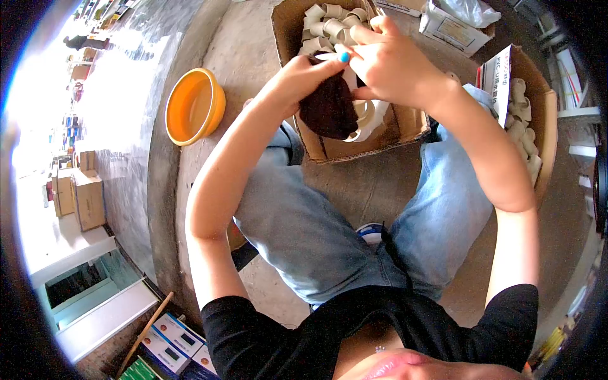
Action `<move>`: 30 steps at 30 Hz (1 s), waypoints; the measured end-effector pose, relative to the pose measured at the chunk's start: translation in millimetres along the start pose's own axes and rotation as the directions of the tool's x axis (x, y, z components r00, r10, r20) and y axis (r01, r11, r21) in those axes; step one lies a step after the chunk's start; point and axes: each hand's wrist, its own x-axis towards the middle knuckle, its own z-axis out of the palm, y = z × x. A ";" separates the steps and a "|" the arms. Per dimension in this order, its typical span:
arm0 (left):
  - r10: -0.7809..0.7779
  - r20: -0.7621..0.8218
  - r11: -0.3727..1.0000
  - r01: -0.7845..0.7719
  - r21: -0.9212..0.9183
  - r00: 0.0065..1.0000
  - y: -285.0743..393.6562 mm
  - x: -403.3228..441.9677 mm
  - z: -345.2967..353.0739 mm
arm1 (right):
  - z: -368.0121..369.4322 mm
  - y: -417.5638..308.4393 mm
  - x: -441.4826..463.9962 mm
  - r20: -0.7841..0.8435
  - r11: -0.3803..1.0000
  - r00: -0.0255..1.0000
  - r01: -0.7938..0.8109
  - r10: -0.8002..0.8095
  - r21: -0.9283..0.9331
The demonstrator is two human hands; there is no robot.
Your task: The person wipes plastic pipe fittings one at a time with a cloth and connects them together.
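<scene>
In front of me, above a cardboard box [418, 123], my two hands are close together. My left hand [294, 79] is closed on a dark brown cloth [329, 107] that hangs over the box. A small bright blue spot shows at its thumb tip, beside a thin white piece [326, 57]. My right hand [399, 69] touches that spot with thumb and index finger pinched and other fingers curled; what it grips is too small to make out. Cream plastic pipe fittings [332, 27] fill the box's far part, and a white curved piece [373, 120] is partly hidden behind the cloth.
On the floor to the left stands an orange basin [218, 107]. Another box [548, 126] of pipe fittings is beside my right knee. A white carton [453, 31] with a plastic bag is at the back right. Blue-and-white boxes [168, 345] lie at lower left.
</scene>
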 end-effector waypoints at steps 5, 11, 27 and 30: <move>0.093 -0.051 0.984 -0.100 -0.147 0.994 -15.4 14.0 -2.0 | 1.7 8.2 1.3 -0.108 0.963 0.987 -0.092 0.122 0.252; 0.217 -0.029 0.896 -0.210 -0.391 0.976 9.5 -3.8 4.0 | 3.1 11.2 6.7 -0.192 0.727 0.875 -0.227 0.445 0.648; 0.103 -0.069 0.951 -0.119 -0.287 0.992 14.2 -14.4 5.8 | 4.4 27.0 -2.4 -0.194 0.815 0.956 -0.071 0.220 0.575; 0.171 0.000 0.967 -0.168 -0.193 0.985 11.3 -8.5 -3.8 | -0.8 24.2 -1.7 -0.234 0.906 0.959 -0.049 0.160 0.421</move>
